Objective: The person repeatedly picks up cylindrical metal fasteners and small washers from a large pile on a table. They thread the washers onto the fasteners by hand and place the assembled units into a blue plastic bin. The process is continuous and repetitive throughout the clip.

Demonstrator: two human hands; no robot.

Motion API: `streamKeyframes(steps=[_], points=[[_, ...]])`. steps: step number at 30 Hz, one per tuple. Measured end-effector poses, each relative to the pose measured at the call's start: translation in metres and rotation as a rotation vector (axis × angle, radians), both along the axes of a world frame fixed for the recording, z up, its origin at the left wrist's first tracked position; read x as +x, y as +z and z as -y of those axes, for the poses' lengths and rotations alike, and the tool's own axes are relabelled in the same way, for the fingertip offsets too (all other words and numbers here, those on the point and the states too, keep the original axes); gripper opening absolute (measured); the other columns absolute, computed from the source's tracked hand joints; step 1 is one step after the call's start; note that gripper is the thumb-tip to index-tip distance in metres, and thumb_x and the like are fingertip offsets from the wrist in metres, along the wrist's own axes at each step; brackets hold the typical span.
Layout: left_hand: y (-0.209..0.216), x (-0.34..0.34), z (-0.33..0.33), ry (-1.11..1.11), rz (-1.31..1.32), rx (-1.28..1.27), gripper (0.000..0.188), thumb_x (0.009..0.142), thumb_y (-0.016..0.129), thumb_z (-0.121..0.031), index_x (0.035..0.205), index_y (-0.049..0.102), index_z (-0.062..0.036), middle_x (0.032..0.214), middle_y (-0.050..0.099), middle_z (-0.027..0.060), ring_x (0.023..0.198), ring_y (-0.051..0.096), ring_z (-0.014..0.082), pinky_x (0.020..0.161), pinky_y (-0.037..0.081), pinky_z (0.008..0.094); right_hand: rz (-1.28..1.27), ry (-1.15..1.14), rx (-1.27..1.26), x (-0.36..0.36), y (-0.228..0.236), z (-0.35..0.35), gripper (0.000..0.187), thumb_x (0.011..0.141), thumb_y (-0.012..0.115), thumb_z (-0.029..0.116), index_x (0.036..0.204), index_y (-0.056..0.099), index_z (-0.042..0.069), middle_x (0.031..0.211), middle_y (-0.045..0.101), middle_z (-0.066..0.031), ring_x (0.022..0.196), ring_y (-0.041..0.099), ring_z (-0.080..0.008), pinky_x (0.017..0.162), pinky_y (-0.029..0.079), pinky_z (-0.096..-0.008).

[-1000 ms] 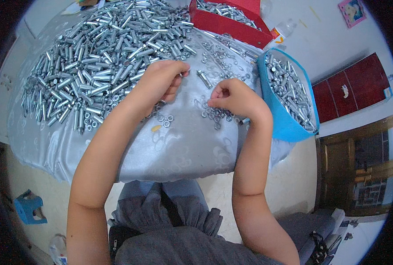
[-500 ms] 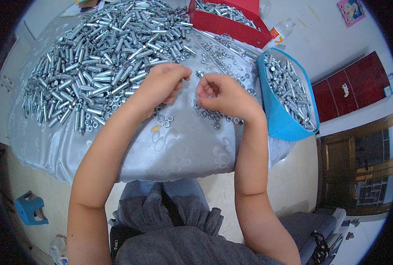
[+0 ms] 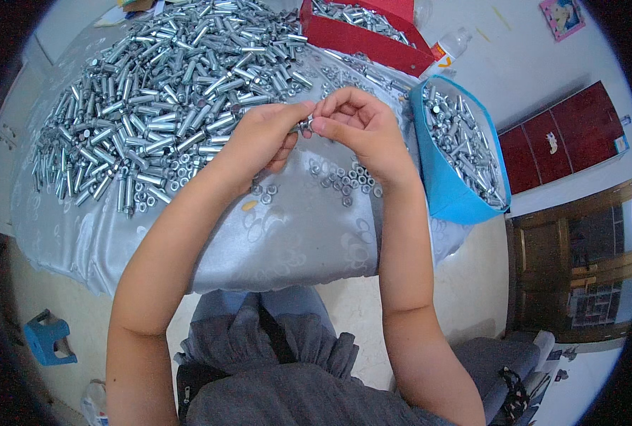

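Note:
My left hand [image 3: 267, 136] is closed, its thumb and forefinger pinching a small shiny metal piece that looks like the end of an expansion bolt [image 3: 304, 126]. The fingers hide most of it. My right hand [image 3: 364, 133] meets it from the other side, thumb and fingertips closed on the tip, where a nut seems to sit. Both hands are above the silver tablecloth [image 3: 294, 248]. Loose hex nuts [image 3: 347, 177] lie below my right hand, and a few more lie under my left wrist. A large heap of expansion bolts [image 3: 167, 92] spreads to the left.
At the right table edge stands a blue bin [image 3: 461, 208] full of bolts. A red box [image 3: 358, 41] with more bolts is at the back, beside a plastic bottle [image 3: 452, 47]. A blue stool [image 3: 49, 341] stands on the floor at left.
My right hand has moved left and a little up, closing the gap to my left hand. Their fingertips now meet at the small metal piece. My left hand has barely shifted.

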State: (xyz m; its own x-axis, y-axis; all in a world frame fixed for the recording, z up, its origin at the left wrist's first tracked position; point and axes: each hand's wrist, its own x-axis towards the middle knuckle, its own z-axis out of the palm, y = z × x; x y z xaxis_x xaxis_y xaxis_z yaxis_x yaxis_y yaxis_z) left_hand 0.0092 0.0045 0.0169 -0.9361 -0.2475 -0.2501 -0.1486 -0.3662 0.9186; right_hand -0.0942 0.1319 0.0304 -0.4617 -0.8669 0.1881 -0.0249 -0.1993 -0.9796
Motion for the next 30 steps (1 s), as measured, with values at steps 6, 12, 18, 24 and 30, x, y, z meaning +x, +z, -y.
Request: streamKeyframes(steps=[6,12,18,24,30], points=[[-0.002,0.001,0.002,0.001,-0.017,-0.064,0.031,0.082,0.052,-0.039,0.066,0.049,-0.0116,0.048,0.032,-0.0087,0.037,0.024,0.0027,0.035,0.015,0.0201,0.015,0.013,-0.019,0.002,-0.001,0.003,0.013,0.074,0.061,-0.002,0.083,0.052,0.000,0.081,0.057,-0.0064,0.077,0.058,-0.0148,0.072,0.047,-0.0248],[-0.005,-0.002,0.001,0.023,-0.003,-0.069,0.036,0.081,0.052,-0.043,0.064,0.051,-0.0106,0.047,0.034,-0.0074,0.036,0.024,0.0032,0.035,0.016,0.0206,0.031,0.027,-0.013,-0.001,-0.006,0.005,0.010,0.075,0.060,0.001,0.082,0.052,0.000,0.081,0.058,-0.0072,0.075,0.058,-0.0150,0.069,0.046,-0.0240],[-0.013,-0.004,0.002,0.021,-0.018,-0.081,0.040,0.081,0.051,-0.045,0.062,0.052,-0.0103,0.047,0.039,-0.0053,0.035,0.026,0.0035,0.035,0.017,0.0213,0.021,0.127,0.158,-0.004,-0.008,0.003,0.014,0.078,0.060,0.011,0.086,0.052,0.002,0.076,0.056,-0.0050,0.072,0.056,-0.0117,0.066,0.044,-0.0220],[-0.013,-0.003,0.002,0.036,-0.016,-0.081,0.040,0.082,0.049,-0.046,0.064,0.053,-0.0099,0.052,0.047,-0.0021,0.035,0.030,0.0044,0.034,0.019,0.0207,-0.001,0.142,0.169,0.001,-0.008,0.005,0.020,0.078,0.062,0.017,0.087,0.052,0.003,0.075,0.056,-0.0036,0.069,0.053,-0.0101,0.064,0.044,-0.0216],[-0.013,-0.004,0.005,0.014,0.034,0.003,0.040,0.082,0.049,-0.047,0.068,0.052,-0.0102,0.051,0.041,-0.0036,0.035,0.027,0.0043,0.033,0.016,0.0210,-0.002,0.082,0.169,0.008,-0.013,0.010,0.020,0.078,0.063,0.019,0.088,0.051,0.005,0.074,0.054,-0.0007,0.068,0.052,-0.0087,0.061,0.042,-0.0205]])
